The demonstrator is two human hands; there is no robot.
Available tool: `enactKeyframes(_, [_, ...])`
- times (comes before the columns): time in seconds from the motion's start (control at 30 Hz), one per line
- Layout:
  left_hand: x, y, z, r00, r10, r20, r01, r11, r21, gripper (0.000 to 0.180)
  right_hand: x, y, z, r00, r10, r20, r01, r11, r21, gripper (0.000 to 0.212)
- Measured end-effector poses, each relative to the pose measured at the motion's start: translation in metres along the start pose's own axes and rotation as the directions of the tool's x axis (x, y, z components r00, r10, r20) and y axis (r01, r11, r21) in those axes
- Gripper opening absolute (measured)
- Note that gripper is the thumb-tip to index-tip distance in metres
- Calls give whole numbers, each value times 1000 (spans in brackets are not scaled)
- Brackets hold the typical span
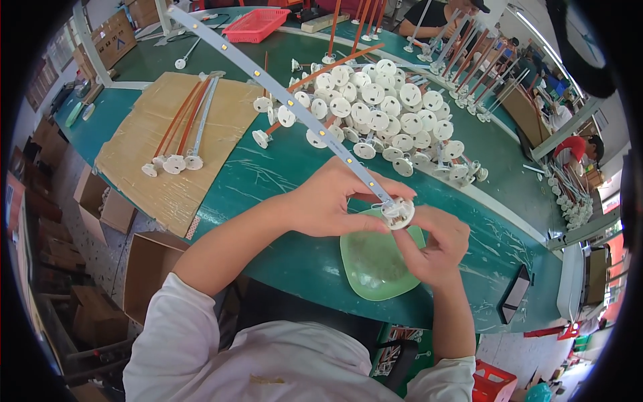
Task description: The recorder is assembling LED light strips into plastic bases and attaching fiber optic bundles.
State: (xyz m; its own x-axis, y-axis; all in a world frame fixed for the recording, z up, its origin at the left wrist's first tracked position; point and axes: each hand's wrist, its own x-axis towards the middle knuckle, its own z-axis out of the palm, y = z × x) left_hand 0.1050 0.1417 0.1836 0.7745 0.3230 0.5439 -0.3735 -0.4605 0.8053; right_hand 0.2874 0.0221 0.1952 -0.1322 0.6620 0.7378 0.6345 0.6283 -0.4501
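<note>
Between my two hands is an LED light strip [295,107], a long pale bar dotted with small yellow LEDs. It slants up to the far left, and its lower end sits in a round white end cap [400,213]. My left hand [331,201] is closed round the strip's lower end beside the cap. The fingers of my right hand [435,244] pinch the cap from the right. Small metal parts show inside the cap, too fine to make out. Below my hands stands a light green plastic bowl [375,268], partly covered by them.
A heap of white end caps on strips [382,107] covers the table behind my hands. Several finished-looking strips [181,134] lie on cardboard [127,127] at left. A phone [514,295] rests at right, a red basket [256,25] at the back. Other people work beyond.
</note>
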Motion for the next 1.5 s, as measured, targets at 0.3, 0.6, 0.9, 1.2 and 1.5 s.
enactKeyframes(0.3, [1, -8, 8, 995, -79, -57, 94, 942, 323, 43, 1, 1, 5, 918, 396, -17, -395, 918, 47, 19])
enactKeyframes(0.6, [-1, -15, 10, 993, -79, -83, 108, 882, 458, 35, 0, -2, 12, 926, 376, -20, -376, 921, -105, 14])
enactKeyframes(0.9, [-3, -17, 16, 996, 61, -70, 3, 729, 685, 35, -5, 1, 18, 920, 389, 41, -374, 906, -196, 11])
enactKeyframes(1.2, [3, -7, 18, 996, 85, -39, -35, 722, 691, 35, -5, 1, 14, 889, 442, 120, -438, 897, -62, 6])
enactKeyframes(1.5, [-1, -14, 18, 995, 74, -66, -11, 741, 672, 34, -3, 2, 10, 835, 525, 165, -546, 829, 123, 3])
